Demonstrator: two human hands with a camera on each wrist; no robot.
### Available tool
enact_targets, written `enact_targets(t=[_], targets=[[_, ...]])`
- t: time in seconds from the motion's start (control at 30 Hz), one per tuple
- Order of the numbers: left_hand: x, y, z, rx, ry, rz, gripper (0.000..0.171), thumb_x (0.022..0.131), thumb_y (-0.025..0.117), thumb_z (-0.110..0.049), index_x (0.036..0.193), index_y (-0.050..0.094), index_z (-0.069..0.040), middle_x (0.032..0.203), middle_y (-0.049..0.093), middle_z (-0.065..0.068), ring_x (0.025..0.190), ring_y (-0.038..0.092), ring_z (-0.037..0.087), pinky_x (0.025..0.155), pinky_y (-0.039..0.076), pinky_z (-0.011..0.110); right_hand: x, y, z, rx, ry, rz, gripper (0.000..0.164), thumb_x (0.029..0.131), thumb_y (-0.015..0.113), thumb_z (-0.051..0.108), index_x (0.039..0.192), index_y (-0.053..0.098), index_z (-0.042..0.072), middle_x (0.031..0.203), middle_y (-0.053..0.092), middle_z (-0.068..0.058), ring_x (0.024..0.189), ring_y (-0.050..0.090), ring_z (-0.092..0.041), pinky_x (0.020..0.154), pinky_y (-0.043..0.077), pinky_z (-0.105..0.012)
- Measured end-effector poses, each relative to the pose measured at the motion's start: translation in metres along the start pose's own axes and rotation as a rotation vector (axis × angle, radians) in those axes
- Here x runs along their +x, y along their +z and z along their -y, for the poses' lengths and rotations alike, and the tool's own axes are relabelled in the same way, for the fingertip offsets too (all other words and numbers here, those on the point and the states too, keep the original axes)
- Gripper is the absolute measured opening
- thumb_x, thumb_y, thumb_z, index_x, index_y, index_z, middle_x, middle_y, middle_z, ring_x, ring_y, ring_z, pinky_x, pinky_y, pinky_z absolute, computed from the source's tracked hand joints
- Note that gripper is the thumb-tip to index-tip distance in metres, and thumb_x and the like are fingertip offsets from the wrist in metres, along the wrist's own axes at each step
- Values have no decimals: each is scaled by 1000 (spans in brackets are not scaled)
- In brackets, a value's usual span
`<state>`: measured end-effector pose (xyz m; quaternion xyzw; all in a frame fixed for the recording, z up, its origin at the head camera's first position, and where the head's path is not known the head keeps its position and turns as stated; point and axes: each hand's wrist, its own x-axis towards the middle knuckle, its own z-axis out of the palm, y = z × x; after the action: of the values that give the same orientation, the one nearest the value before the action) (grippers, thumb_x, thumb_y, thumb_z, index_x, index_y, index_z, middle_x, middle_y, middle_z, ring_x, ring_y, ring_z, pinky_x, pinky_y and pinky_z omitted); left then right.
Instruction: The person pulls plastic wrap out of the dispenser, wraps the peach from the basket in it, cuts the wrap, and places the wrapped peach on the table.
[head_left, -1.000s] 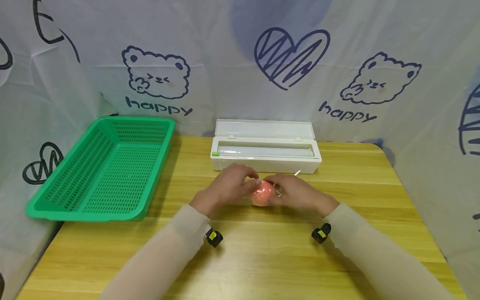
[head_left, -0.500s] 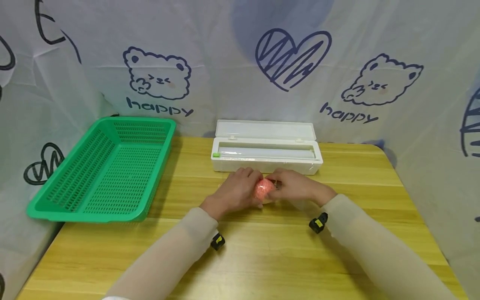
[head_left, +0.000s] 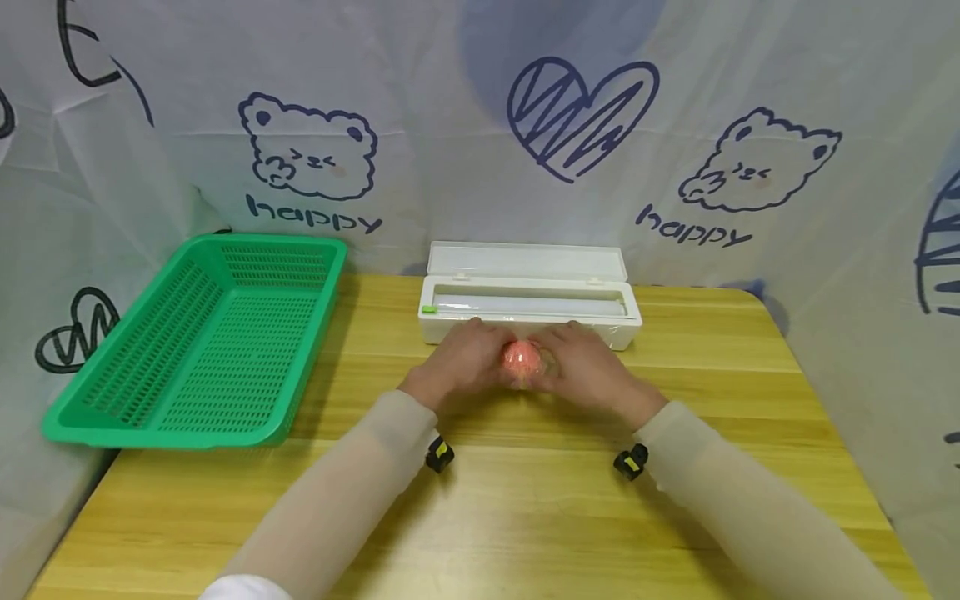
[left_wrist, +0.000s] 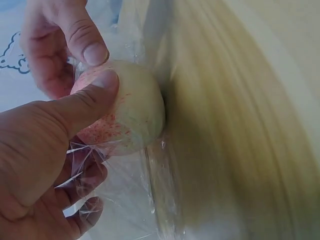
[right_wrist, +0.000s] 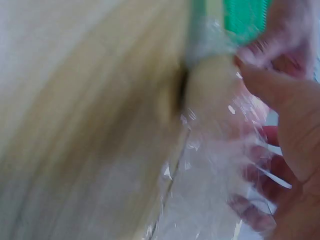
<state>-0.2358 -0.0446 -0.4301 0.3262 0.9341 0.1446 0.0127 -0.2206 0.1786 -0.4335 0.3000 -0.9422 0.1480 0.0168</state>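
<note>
A round peach [head_left: 521, 358], cream with a red-speckled blush, is between my two hands in front of the white box. Clear cling film [left_wrist: 125, 195] lies over and around it, creased and shiny, with a loose stretch beside it in both wrist views. My left hand [head_left: 468, 360] holds the peach from the left, its thumb on the fruit and its fingers curled behind the film. From the other side my right hand [head_left: 588, 367] grips the peach and film, its thumb close to the left thumb. The right wrist view is blurred.
Behind the hands stands a white cling film dispenser [head_left: 634, 323] with its lid [head_left: 525, 260] raised and a roll inside. A green slotted basket [head_left: 300, 392] is at the left of the wooden table [head_left: 525, 517]. A printed cloth [head_left: 450, 108] hangs behind.
Both hands have moved the peach slightly away from the person, closer to the dispenser. The left hand has shifted its hold around the fruit, and the right hand has closed in on the other side.
</note>
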Motion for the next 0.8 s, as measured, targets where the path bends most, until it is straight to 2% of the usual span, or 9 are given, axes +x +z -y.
enact_targets(t=[0.13,0.27,0.4,0.53,0.7,0.8], targets=[[6,-3,2,38,-29,25,54,89,83,-51,131,71,-20,119,77,-5,105,67,20,96,51,39,3,5,5,-39,-35,-71,69,92,78,54,143,63,10,137,66,-11,127,58,-34,111,44,-54],[8,-5,2,38,-67,63,55,89,81,-54,134,69,-25,120,76,-6,107,66,23,95,53,43,10,4,6,-20,-44,-60,71,91,82,48,146,60,10,131,68,-11,121,64,-33,107,48,-53],[8,-4,-1,38,-95,72,61,90,79,-56,135,65,-18,116,75,-1,106,68,26,96,55,43,13,1,5,-41,-44,-37,66,93,81,43,146,61,9,127,69,-10,118,65,-30,103,51,-53],[4,-2,-4,95,-103,37,61,93,78,-54,134,63,-11,116,74,5,105,66,29,93,55,44,14,-2,4,-53,-27,-13,66,94,78,46,146,61,8,131,70,-11,121,64,-32,105,49,-54],[-1,0,-4,199,-92,-36,44,98,75,-40,136,67,-18,121,76,3,102,62,29,88,55,45,15,-3,2,-64,-13,3,65,93,80,42,147,62,10,136,70,-10,119,63,-32,104,48,-54],[-2,1,-3,205,-84,-54,37,101,72,-32,136,68,-22,114,77,0,96,63,26,84,55,42,14,-2,0,-51,-11,-4,62,93,81,37,145,62,10,133,71,-9,114,63,-32,102,49,-53]])
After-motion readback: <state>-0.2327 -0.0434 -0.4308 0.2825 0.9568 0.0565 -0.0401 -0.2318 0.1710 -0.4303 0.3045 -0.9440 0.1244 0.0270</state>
